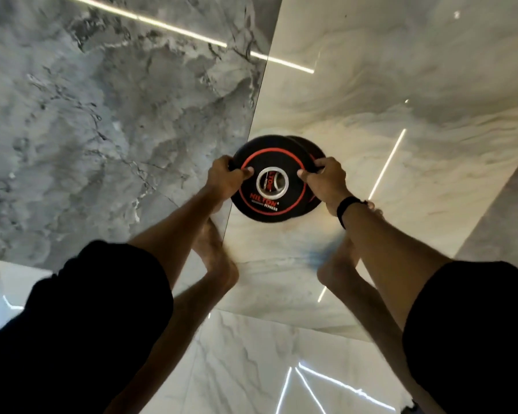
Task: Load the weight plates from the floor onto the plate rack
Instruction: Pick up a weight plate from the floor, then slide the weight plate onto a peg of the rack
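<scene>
Left hand (225, 176) and right hand (326, 180) each clench opposite edges of the top round black red-ringed weight plate (266, 201), balancing its load to lift it off a second plate (313, 150) on the glossy marble floor (371, 115).

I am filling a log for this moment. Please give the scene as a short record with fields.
top plate: black with red ring, on a second plate
second plate: black, edge shows at the right
left hand: grips the top plate's left edge
right hand: grips the top plate's right edge
floor: glossy marble tiles
plate rack: not in view
</scene>
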`<state>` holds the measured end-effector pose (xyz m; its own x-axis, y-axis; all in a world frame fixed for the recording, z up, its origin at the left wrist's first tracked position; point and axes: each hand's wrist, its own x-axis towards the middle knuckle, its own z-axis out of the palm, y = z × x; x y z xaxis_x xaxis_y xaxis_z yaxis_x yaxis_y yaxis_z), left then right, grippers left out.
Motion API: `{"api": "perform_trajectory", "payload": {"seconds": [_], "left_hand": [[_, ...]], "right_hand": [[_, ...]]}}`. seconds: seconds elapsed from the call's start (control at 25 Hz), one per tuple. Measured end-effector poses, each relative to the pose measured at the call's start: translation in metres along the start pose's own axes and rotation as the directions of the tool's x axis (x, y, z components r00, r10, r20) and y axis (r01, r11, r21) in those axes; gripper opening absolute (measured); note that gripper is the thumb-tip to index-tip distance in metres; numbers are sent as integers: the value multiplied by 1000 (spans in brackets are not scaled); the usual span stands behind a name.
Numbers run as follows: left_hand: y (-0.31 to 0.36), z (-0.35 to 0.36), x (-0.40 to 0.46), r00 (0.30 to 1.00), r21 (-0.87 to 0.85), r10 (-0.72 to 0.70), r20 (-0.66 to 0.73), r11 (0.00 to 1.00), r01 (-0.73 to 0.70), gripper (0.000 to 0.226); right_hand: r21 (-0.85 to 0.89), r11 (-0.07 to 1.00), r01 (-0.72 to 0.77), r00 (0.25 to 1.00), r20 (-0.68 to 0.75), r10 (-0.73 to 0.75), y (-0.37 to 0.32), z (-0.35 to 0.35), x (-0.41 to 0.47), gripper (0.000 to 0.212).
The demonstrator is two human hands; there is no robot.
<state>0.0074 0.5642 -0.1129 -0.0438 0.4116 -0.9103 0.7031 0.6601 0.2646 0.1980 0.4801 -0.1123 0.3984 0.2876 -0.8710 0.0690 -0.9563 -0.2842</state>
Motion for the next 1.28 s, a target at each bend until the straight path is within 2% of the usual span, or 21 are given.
{"api": "perform_trajectory", "payload": {"seconds": [0.04, 0.12, 0.2, 0.36, 0.44, 0.52, 0.64, 0.76, 0.88, 1.0, 1.12, 1.28], "left_hand": [[0, -1, -6, 1000, -16, 18, -12, 1000, -19, 45], [-1, -5, -17, 999, -70, 44, -21, 997, -45, 44], [-1, -13, -38, 999, -101, 39, -19, 994, -41, 43], [18, -40, -105, 994, -70, 104, -24, 992, -105, 44], [32, -52, -150, 990, -84, 138, 9, 987, -137, 43], [58, -69, -208, 981, -105, 192, 35, 977, -188, 41], [115, -100, -303, 945, -111, 318, 75, 944, -309, 36], [175, -128, -400, 877, -137, 471, 97, 879, -457, 29], [241, -149, -484, 756, -120, 648, 91, 761, -638, 30], [311, -164, -571, 576, -111, 811, 109, 585, -803, 30], [373, -174, -649, 389, -95, 914, 114, 400, -912, 29], [448, -179, -750, 93, -151, 992, 83, 104, -983, 24]], "right_hand": [[40, 999, -17, 1000, -1, 17, -2, 0, 0, 25], [108, 993, -40, 999, 5, 39, -6, 1, -4, 44], [189, 980, -62, 998, 14, 60, -4, 0, -18, 53], [362, 927, -100, 993, 99, 69, -12, -35, -85, 34], [385, 917, -105, 989, 139, 55, -20, -62, -130, 55], [381, 923, -47, 990, 139, -7, -36, -99, -186, 65], [447, 892, 63, 984, 119, -129, -70, -166, -281, 48], [502, 843, 194, 976, -9, -219, -96, -228, -378, 39], [532, 770, 353, 936, -194, -294, -119, -283, -458, 44], [538, 649, 538, 841, -392, -372, -149, -344, -535, 43], [480, 533, 697, 714, -536, -451, -175, -408, -593, 42], [327, 348, 879, 471, -714, -518, -207, -496, -663, 45]]}}
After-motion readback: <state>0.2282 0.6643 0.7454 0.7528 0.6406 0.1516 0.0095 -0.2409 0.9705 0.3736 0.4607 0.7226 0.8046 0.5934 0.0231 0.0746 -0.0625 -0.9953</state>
